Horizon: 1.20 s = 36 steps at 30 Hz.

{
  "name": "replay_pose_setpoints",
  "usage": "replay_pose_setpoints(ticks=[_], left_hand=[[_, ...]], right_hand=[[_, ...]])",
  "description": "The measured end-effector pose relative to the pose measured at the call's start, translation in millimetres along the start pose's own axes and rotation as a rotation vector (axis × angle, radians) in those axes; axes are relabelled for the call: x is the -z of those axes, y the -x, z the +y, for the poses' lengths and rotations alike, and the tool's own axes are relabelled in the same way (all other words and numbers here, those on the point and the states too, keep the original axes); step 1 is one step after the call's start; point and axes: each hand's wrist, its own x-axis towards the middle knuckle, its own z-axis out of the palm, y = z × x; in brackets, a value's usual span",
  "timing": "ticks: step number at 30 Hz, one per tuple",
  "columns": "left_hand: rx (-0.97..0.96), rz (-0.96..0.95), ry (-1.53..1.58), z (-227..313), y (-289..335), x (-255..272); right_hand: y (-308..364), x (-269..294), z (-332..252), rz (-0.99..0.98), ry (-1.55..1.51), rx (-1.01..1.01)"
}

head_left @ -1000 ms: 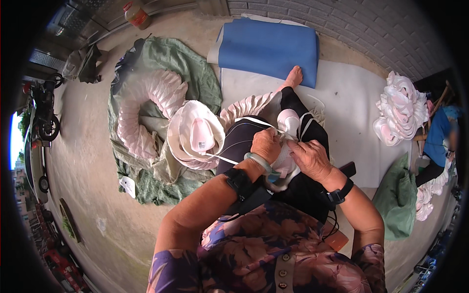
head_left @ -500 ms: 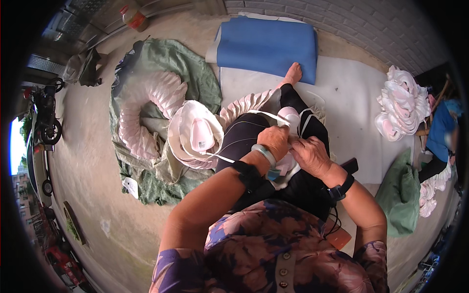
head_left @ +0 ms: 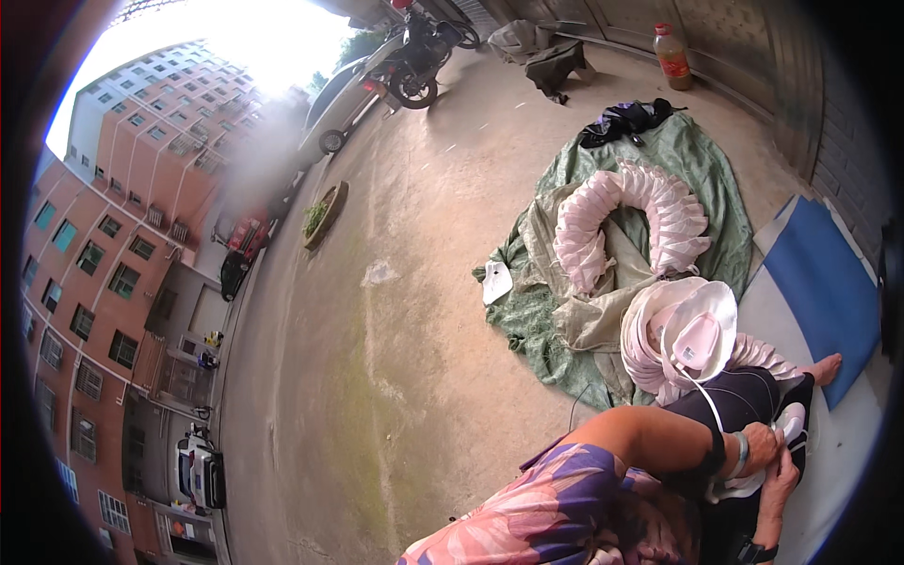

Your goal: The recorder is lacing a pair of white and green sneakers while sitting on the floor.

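Note:
At the lower right, my left hand [head_left: 757,448] is closed, pinching a white fabric piece [head_left: 792,420] over my lap. My right hand [head_left: 781,478] meets it from the right, fingers pressed together at the same piece; its exact grip is partly hidden. More white cloth [head_left: 739,487] shows below my hands. A white strap [head_left: 708,399] runs from near my left wrist up to a stack of cupped white-and-pink pieces [head_left: 698,341] beside my leg. A long curved row of pleated pale pink pieces [head_left: 629,193] lies beyond that stack.
Under the row spreads a green woven sheet [head_left: 720,193], with a white tag-like piece [head_left: 496,282] at its edge. A folded blue mat [head_left: 817,273] lies at right. Farther off stand a red-capped bottle [head_left: 672,58], a motorcycle [head_left: 414,71] and a planter [head_left: 326,216].
The view has swung left, so my hands now appear at the lower right and buildings show at left. My hands stay together at the white fabric piece.

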Motion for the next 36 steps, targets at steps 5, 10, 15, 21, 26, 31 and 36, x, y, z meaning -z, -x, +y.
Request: replay_pose_setpoints(ticks=[5,10,15,21,26,31,36], left_hand=[[-0.049,0.052,-0.099,1.3,-2.2,-5.1],[0.023,0.115,-0.05,2.1,-2.0,-5.9],[0.011,0.114,-0.051,0.8,-2.5,-9.2],[-0.007,0.11,-0.045,11.7,2.0,-7.1],[0.007,0.065,0.037,19.6,9.8,24.5],[0.029,0.012,0.113,25.4,32.3,61.6],[0.037,0.019,0.106,24.5,47.2,70.1]], right_hand=[[-2.9,-6.2,16.5,0.01,0.044,0.003],[4.5,3.3,-21.5,0.038,0.304,0.078],[2.4,5.2,-48.9,0.062,0.527,0.376],[4.7,6.0,-41.1,0.074,0.586,0.531],[7.8,8.3,-38.4,0.035,0.65,0.448],[12.9,11.5,-35.5,0.021,0.64,0.426],[15.2,11.6,-40.5,0.0,0.616,0.36]])
